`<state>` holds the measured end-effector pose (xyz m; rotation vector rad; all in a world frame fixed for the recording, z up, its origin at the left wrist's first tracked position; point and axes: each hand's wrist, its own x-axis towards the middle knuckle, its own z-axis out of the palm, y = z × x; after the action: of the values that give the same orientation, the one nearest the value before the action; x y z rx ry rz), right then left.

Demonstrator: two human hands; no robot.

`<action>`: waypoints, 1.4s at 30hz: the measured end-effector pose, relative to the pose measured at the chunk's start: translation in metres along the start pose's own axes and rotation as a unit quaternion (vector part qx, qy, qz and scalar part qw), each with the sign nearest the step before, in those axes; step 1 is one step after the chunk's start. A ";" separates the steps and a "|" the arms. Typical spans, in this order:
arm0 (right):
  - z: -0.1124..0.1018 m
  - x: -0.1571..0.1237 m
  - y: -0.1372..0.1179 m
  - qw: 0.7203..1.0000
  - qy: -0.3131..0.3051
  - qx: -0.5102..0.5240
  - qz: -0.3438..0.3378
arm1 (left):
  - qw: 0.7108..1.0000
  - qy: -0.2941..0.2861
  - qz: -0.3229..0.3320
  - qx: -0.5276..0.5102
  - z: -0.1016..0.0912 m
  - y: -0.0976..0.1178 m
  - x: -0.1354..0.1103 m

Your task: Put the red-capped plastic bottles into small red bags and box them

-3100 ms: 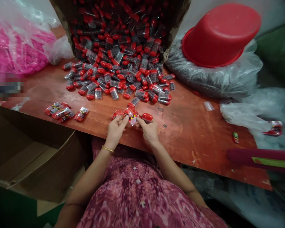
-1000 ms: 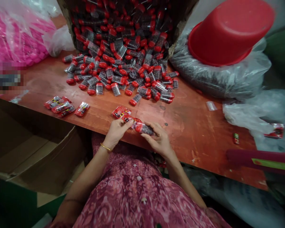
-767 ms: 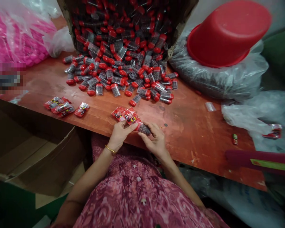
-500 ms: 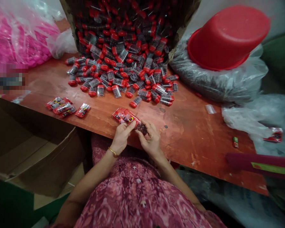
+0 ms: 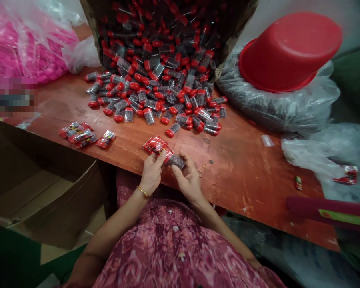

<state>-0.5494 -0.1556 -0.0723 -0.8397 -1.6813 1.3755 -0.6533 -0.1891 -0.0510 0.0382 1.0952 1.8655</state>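
Note:
Near the table's front edge, my left hand [image 5: 151,173] pinches the red end of a small clear container [image 5: 176,161] filled with dark pellets. My right hand [image 5: 188,176] grips the clear end between thumb and fingers. Whether the red at the left fingertips is a cap or a wrapper I cannot tell. Just beyond the left fingers lie shiny red printed packets [image 5: 153,144], partly covered by them. Farther back spreads a large heap of similar red-capped clear containers [image 5: 150,105], with one loose container [image 5: 173,130] closest to my hands.
Several filled red packets [image 5: 79,134] lie at the left, with a single packet [image 5: 106,139] beside them. A carton [image 5: 90,24] holds the heap at the back. An upturned red tub [image 5: 291,52] rests on a filled plastic bag [image 5: 267,106]. An open cardboard box [image 5: 48,208] stands below left.
The container between my hands has turned, so more of its clear, dark-filled side shows. Both hands stay in nearly the same place. The view has shifted slightly.

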 end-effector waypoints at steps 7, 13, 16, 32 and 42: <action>-0.002 -0.002 -0.010 0.985 -0.020 0.113 0.131 | 1.000 0.007 0.012 0.005 -0.003 -0.006 -0.003; 0.009 -0.003 -0.013 0.971 -0.011 0.184 0.153 | 0.995 -0.024 0.012 0.092 -0.001 -0.015 -0.015; 0.009 0.000 -0.014 0.977 -0.017 0.162 0.137 | 0.996 -0.033 0.020 0.078 0.000 -0.011 -0.016; 0.001 0.119 0.023 0.884 -0.099 -0.429 -0.154 | 0.978 0.204 -0.029 0.032 -0.072 0.109 0.059; -0.031 0.081 0.038 0.802 -0.139 -0.563 -0.145 | 0.974 0.225 0.015 -0.015 -0.080 0.116 0.050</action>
<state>-0.5596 -0.0642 -0.0930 -0.9277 -2.7519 0.1472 -0.7981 -0.2248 -0.0377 -0.4068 1.3736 1.9694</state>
